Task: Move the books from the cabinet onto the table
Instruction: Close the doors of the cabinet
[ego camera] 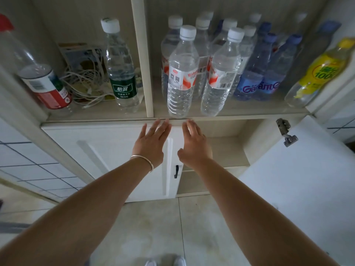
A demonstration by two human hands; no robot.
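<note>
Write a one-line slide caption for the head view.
Two open hands, left and right, reach toward white cabinet under clear plastic bottles.

White cabinet door [115, 150]; green-labelled bottle [121, 70]; yellow-labelled bottle [318, 73].

The blue bottles [257, 81] are showing "Ganten" on their labels, and the yellow bottle [318, 72] is showing "1000". The green-labelled bottle [123, 73] is carrying the characters "怡寶".

My view is dim and bluish, the cabinet recess shadowed. The wide lens bends the edges, and the clear plastic water bottles [182, 73] at the back look soft.
</note>
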